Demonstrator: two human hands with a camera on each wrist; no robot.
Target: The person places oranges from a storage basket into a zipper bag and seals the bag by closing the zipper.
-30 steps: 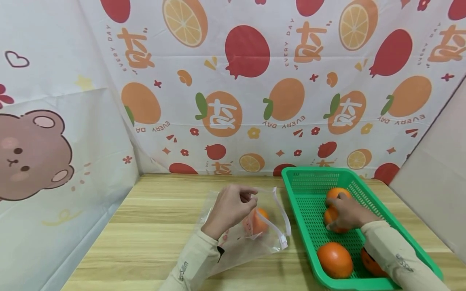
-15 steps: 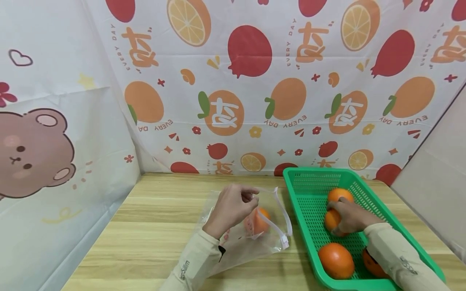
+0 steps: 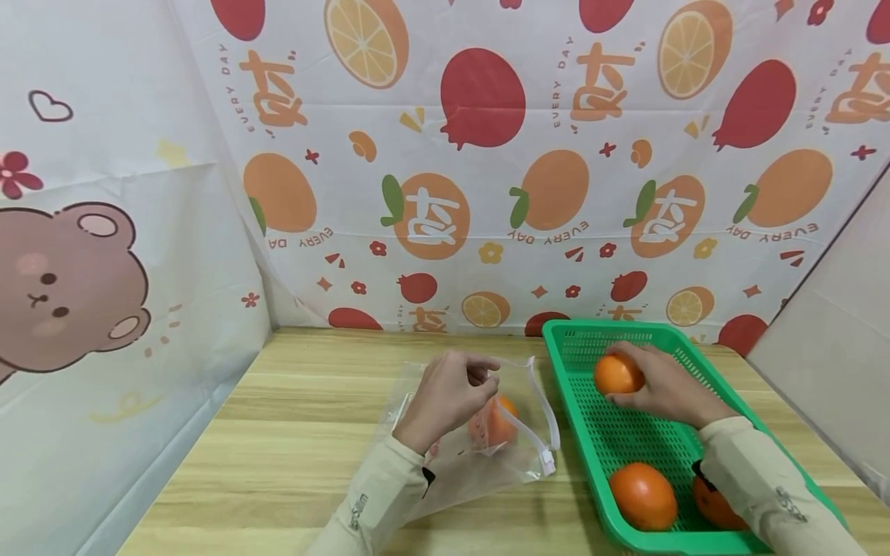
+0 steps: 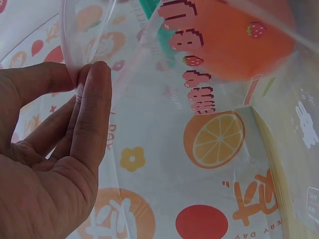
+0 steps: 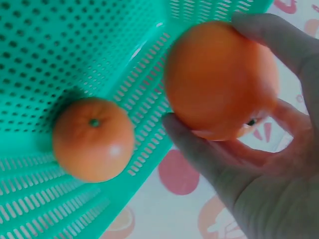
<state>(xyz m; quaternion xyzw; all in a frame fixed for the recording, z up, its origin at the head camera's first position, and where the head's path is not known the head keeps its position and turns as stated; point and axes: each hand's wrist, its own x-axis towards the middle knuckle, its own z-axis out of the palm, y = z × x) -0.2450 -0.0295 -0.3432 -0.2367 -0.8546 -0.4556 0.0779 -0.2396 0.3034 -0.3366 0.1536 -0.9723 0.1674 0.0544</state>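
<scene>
My left hand [image 3: 445, 401] pinches the rim of a clear zip bag [image 3: 480, 486] between thumb and fingertips. The bag lies on the table with its mouth apart and a white slider [image 3: 547, 462] at one corner. Inside it is an orange [image 3: 507, 423], partly covered by printed lettering. Over the green basket [image 3: 582, 444], my right hand [image 3: 670, 386] grips another orange [image 3: 615, 375] with thumb and fingers around its sides. The right wrist view shows this held orange [image 5: 219, 79] above the basket's edge and a further orange [image 5: 93, 139] in the basket.
Two more oranges lie at the basket's near end, one at the left [image 3: 643, 496] and one partly under the right sleeve [image 3: 765, 479]. The wooden table [image 3: 278, 432] meets a fruit-patterned cloth [image 3: 487, 262] at the back.
My right hand has lifted an orange from the basket and moved it up and slightly left. The left hand keeps its pinch on the bag's rim.
</scene>
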